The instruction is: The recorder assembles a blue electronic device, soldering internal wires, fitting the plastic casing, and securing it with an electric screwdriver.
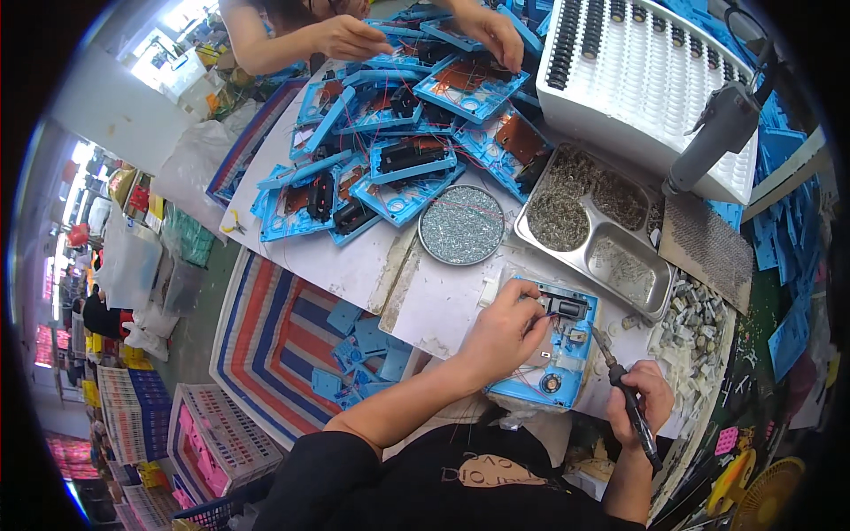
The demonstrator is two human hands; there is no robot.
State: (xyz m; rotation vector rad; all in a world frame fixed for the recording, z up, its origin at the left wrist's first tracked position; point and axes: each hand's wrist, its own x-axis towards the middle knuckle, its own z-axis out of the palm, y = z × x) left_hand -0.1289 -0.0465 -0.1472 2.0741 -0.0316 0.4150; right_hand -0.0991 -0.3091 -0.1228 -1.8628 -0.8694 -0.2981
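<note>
Cluttered bench (354, 257) carries everything. I see my left hand (503, 329) pinching closed on a black part (565, 307) at the far end of the blue housing (553, 354). My right hand (639, 403), right of the housing, grips a soldering iron (627, 403), tip toward it. Housing's long axis runs away from me; left hand is nearer.

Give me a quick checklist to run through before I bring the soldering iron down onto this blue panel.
1. Left hand steadying the blue panel: ok.
2. Right hand gripping the soldering iron: ok.
3. Iron tip apart from the panel: ok, it sits just right of it.
4. Left fingers clear of the tip: ok.
5. Wire seated at the joint: cannot tell, fingers hide it.
6. Metal tray of small parts clear of the iron: ok.
</note>
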